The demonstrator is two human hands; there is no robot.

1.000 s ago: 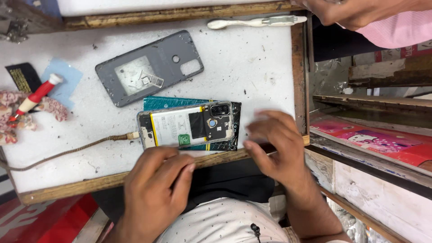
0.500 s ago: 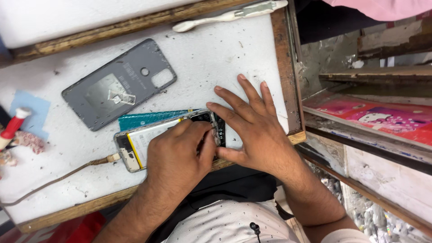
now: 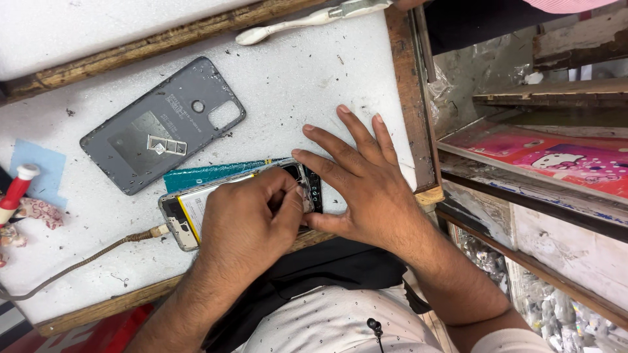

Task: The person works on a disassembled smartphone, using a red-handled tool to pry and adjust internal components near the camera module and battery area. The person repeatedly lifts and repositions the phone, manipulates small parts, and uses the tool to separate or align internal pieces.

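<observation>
Opened phone [image 3: 186, 212] flat, cable-connected

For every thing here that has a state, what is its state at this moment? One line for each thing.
Phone: back off, insides showing, flat on the table, cable plugged in.
Back cover: removed, lying apart, inner side up.
Cable: connected to the phone's end.
Left hand: fingertips pressed on the phone's insides.
Right hand: fingers spread flat, steadying the phone's end.
White tool: lying unused at the table's far edge.

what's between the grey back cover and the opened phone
In the head view, a teal card lies between the grey back cover and the opened phone.
</observation>
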